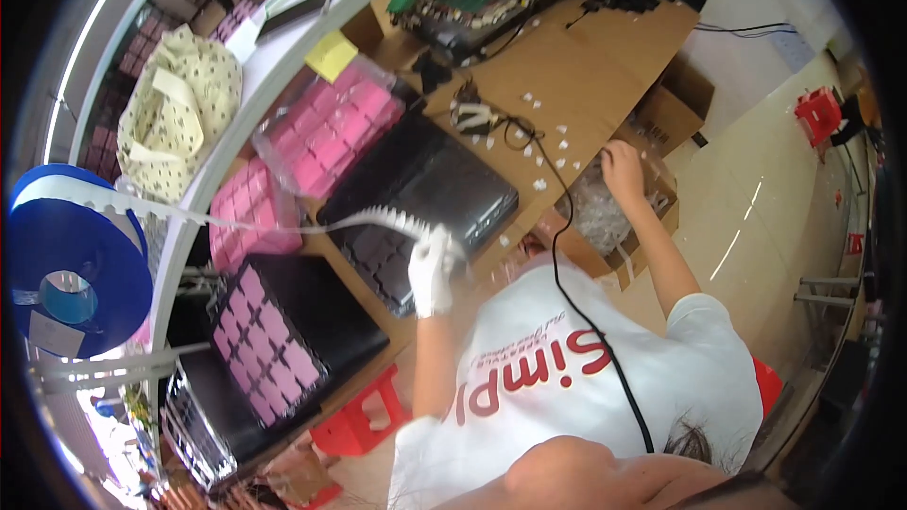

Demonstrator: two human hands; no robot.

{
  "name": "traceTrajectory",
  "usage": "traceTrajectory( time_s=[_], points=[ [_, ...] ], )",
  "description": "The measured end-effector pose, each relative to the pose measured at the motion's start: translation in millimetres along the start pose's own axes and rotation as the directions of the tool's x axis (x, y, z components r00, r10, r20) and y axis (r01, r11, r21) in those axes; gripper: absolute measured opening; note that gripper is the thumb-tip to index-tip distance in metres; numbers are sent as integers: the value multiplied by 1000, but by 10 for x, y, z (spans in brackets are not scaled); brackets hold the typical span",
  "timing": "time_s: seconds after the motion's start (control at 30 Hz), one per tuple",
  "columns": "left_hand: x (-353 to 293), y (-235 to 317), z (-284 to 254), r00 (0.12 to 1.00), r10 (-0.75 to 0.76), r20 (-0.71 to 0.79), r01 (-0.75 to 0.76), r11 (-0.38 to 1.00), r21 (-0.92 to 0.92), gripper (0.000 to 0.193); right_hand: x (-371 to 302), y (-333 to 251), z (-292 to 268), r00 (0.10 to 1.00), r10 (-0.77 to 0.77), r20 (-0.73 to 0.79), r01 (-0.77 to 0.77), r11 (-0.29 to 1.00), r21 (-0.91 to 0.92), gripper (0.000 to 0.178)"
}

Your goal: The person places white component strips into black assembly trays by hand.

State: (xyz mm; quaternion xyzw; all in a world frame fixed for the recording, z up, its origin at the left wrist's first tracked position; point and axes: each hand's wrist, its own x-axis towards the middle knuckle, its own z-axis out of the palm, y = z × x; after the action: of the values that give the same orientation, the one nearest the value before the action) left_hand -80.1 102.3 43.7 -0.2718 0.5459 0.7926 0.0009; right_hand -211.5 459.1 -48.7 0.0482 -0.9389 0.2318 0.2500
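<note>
In a white glove, my left hand is closed on a pale tooth-edged strip. The strip runs leftward to a large blue reel. Beneath it on the bench lie stacked black trays, one corner close to the gloved fingers. My bare right hand is at the bench's right edge, over a cardboard box with crumpled clear plastic inside. Its fingers look loosely apart and nothing shows in them. Small white pieces lie scattered on the brown bench top nearby.
Pink blocks in clear wrap sit beyond the black trays. At the left are a black tray with pink pieces and a patterned cloth bag. A black cable crosses the bench and my shirt. A red stool stands below.
</note>
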Motion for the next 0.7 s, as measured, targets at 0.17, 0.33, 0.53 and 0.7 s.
traceTrajectory(
  time_s=[0.17, 0.33, 0.53, 0.7],
  points=[
    [356, -73, 270, 993, 12, -115, -9, 1000, 22, 26, 126, -1571, 309, 628, -357, 692, -588, 364, 722, 26],
    [554, -81, 215, 1000, -28, 11, 30, 951, -307, 16, 82, -1789, 597, 261, -492, 831, -753, 435, 494, 24],
    [785, -216, -184, 872, 1, 489, 43, 996, -78, 7, 482, -1434, 523, 500, -749, 435, -193, 393, 899, 12],
    [1229, -288, 6, 918, -79, 389, -70, 932, 355, 13, 630, -1224, 886, 432, -806, 406, 205, 526, 825, 12]
  ],
)
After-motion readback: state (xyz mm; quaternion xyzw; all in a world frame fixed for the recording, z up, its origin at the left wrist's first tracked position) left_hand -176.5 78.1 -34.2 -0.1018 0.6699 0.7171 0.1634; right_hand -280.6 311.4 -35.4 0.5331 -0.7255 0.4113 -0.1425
